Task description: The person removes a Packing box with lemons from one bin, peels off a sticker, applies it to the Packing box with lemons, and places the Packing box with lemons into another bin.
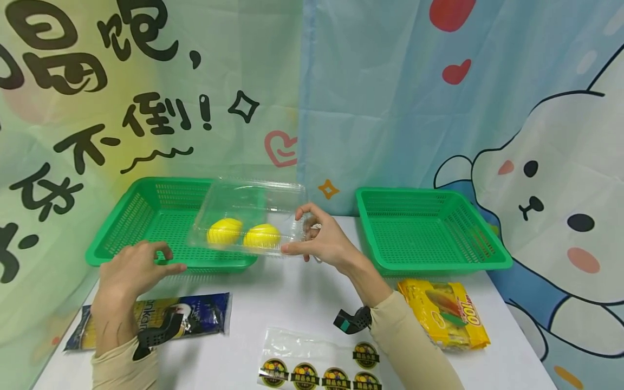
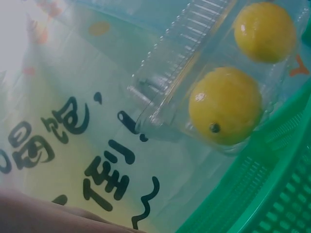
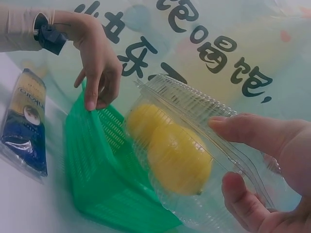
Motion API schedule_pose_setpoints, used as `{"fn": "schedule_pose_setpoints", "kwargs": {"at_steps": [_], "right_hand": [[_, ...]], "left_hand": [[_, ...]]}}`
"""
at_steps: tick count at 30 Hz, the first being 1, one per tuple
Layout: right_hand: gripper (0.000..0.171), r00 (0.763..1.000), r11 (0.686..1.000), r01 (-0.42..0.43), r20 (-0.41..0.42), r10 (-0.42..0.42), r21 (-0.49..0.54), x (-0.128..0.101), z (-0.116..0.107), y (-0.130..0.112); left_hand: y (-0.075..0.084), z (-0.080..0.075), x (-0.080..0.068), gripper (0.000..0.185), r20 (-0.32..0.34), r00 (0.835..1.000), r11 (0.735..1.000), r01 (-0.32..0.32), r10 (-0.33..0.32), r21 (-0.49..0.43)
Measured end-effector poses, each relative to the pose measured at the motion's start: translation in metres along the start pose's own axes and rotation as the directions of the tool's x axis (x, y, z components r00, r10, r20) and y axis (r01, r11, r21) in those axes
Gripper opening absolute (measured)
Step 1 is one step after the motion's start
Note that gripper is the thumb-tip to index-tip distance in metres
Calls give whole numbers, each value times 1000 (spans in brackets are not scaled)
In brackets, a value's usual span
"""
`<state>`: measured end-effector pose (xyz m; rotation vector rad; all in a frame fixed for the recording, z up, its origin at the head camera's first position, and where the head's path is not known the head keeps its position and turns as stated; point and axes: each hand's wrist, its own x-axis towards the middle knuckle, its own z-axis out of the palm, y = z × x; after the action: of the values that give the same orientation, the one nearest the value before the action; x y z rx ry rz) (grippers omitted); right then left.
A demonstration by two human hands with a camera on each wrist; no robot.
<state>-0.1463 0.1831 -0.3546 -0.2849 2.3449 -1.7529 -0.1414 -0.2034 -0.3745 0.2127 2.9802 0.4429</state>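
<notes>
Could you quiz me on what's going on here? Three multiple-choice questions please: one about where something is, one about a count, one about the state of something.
1. Where is the clear clamshell box?
A. Inside the right green basket
B. Held above the near edge of the left green basket
C. Flat on the white table

2. How many lemons are in the box?
A. One
B. Two
C. Four

3. What is the right hand doing?
A. Pinching the box's end
B. Lying flat on the table
C. Holding the yellow packet

Answers:
1 B: the box hangs over the left green basket, not the right green basket.
2 B: two lemons show through the plastic.
3 A: the right hand has thumb and fingers closed on the box's end; the left hand rests on the left basket's rim.
</notes>
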Motion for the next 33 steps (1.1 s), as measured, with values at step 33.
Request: {"fn": "schedule_pose_setpoints", "kwargs": {"at_steps": [33], "right_hand": [[72, 990, 978, 60, -110, -84, -200, -33, -8, 11]], "left_hand": [[74, 37, -1, 30, -595, 784, 738, -506, 177, -447]]}}
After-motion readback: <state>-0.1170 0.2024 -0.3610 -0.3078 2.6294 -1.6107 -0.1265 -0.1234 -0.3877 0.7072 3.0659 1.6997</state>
